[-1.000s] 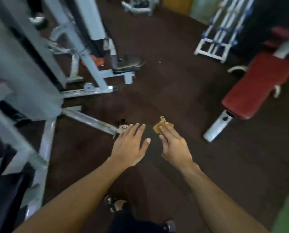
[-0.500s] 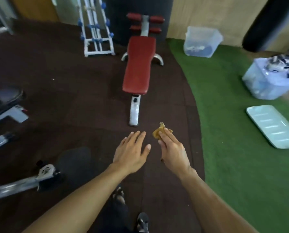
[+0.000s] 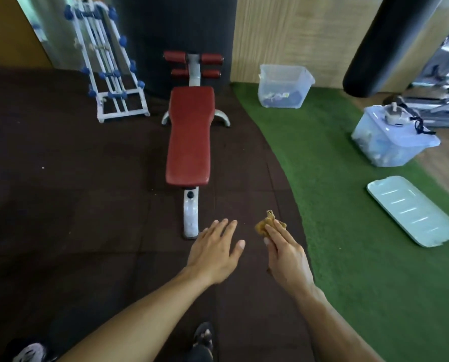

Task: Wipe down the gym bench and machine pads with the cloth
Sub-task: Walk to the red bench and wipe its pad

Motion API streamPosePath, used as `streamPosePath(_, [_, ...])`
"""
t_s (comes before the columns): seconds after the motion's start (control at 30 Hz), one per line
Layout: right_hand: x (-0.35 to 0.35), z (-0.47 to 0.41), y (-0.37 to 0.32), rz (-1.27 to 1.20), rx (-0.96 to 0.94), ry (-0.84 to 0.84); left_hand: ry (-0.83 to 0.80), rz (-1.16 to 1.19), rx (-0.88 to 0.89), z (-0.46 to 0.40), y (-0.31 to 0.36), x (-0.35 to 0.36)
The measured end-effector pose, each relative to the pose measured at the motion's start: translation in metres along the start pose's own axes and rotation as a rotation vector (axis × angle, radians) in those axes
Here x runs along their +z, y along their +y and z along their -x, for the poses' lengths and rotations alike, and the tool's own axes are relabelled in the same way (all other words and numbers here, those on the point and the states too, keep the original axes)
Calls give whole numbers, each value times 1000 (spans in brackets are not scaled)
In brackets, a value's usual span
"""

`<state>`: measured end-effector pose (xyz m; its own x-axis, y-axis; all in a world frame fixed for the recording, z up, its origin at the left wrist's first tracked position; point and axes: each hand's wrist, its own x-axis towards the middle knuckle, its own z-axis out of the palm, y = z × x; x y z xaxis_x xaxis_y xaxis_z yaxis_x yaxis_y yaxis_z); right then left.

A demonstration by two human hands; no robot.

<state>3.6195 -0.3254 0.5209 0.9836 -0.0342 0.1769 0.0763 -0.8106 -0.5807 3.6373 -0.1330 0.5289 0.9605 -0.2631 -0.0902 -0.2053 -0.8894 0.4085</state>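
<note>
A red padded gym bench (image 3: 189, 137) stands straight ahead on the dark rubber floor, its white leg pointing toward me and red roller pads (image 3: 192, 65) at its far end. My right hand (image 3: 286, 253) holds a crumpled yellow-brown cloth (image 3: 266, 226) between fingers and thumb, in the air short of the bench. My left hand (image 3: 215, 250) hovers beside it, fingers straight and spread, holding nothing. Both hands are well short of the bench pad.
A white rack with blue-capped bars (image 3: 108, 71) stands left of the bench. Green turf (image 3: 348, 231) covers the right, with two clear plastic bins (image 3: 283, 86) (image 3: 390, 138), a pale lid (image 3: 411, 210) and a black punching bag (image 3: 385, 45). My feet show at the bottom.
The view has swung from the grey machine frame at left round to face the red bench, which is now closer and centred. Both hands keep the same pose, the cloth still in the right.
</note>
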Motion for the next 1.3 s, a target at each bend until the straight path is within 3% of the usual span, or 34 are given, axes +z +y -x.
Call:
streamPosePath(0.47, [88,-240,-9,-76,-136,-137,31,-62,-163,-194,-94,-40])
streamPosePath(0.73, [137,-372,-14,-151,-270,-281,98,-35,-383,-281,-134,-81])
streamPosePath(1.0, [189,-429,-20,-116,-192,-388,-3,-12,-419,-337,-191,-80])
streamPosePath(1.3, [240,-472,-26,-64,-50,-353,-117,-34,-327,-400,-273,-82])
